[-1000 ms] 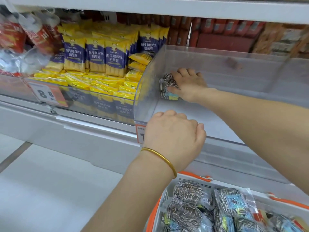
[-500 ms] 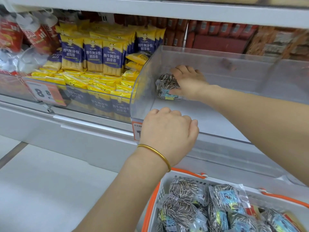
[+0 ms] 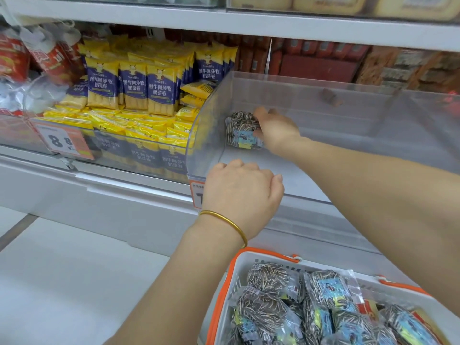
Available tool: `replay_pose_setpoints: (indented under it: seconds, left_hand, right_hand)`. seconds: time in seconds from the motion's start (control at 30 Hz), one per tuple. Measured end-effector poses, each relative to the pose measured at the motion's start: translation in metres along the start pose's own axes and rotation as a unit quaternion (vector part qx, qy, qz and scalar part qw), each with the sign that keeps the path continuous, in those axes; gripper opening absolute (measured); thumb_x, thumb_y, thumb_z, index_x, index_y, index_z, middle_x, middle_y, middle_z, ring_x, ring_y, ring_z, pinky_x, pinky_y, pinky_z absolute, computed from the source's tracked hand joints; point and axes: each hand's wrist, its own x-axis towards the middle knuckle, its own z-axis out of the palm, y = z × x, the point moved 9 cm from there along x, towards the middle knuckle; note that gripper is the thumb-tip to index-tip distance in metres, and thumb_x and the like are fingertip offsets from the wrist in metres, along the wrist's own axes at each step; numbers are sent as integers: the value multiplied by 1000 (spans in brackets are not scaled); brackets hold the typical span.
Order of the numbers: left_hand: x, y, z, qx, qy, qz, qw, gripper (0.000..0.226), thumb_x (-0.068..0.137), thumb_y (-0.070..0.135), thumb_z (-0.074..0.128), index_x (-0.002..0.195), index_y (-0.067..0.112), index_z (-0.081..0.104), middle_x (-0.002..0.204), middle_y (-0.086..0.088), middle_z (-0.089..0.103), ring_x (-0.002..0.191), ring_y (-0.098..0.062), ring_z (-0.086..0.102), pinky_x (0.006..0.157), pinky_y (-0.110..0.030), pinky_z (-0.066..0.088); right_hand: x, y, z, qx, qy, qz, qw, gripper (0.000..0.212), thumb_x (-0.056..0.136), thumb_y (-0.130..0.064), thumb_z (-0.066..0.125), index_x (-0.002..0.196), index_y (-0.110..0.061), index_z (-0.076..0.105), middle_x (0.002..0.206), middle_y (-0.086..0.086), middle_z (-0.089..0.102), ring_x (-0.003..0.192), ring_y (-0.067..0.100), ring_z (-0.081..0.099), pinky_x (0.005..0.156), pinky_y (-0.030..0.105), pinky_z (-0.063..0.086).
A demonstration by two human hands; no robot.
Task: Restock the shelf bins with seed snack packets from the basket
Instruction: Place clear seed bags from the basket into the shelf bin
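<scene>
A clear seed packet (image 3: 240, 130) with striped sunflower seeds and a blue label stands in the back left corner of the clear plastic shelf bin (image 3: 311, 82). My right hand (image 3: 276, 131) reaches into the bin and grips the packet's right side, fingers curled round it. My left hand (image 3: 241, 192) is at the bin's front left corner, fingers curled over its front rim. Apart from this packet, the bin floor is bare. At the bottom right, a white basket (image 3: 263, 253) with orange trim holds several more seed packets (image 3: 268, 307).
Left of the bin, a second clear bin (image 3: 112, 148) is packed with yellow and blue snack packs, with an orange price tag (image 3: 62, 141) on its front. Red and brown packs fill the shelf behind. Another shelf (image 3: 249, 21) runs overhead. White floor lies at the lower left.
My right hand has shifted the seed packet a little toward the bin's back left corner and stood it more upright. My left hand has stayed on the front rim.
</scene>
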Motion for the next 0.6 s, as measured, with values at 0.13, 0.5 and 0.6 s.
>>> replay_pose_setpoints:
  seconds: [0.13, 0.5, 0.6]
  left_hand:
    - [-1, 1, 2, 3, -6, 7, 1000, 76, 75, 44, -9, 84, 21, 63, 90, 1, 66, 91, -23, 55, 68, -31, 24]
    - [-1, -5, -4, -23, -5, -11, 1000, 71, 80, 52, 2, 87, 21, 65, 88, 1, 65, 91, -25, 56, 71, -33, 30]
    - [-3, -4, -15, -39, 44, -2, 998, 53, 87, 46, 23, 87, 21, 69, 87, 1, 68, 87, -27, 60, 77, -35, 34]
  right_hand:
    - [5, 10, 7, 70, -36, 32, 996, 33, 97, -25, 50, 125, -11, 40, 116, 20, 49, 98, 39, 54, 84, 42, 45]
    - [-5, 7, -10, -42, 4, 28, 999, 56, 90, -35, 60, 135, -15, 34, 130, 18, 41, 120, 38, 41, 90, 43, 40]
    - [-19, 5, -27, -57, 21, 17, 998, 59, 88, -33, 62, 136, -14, 34, 129, 18, 42, 119, 38, 42, 90, 44, 42]
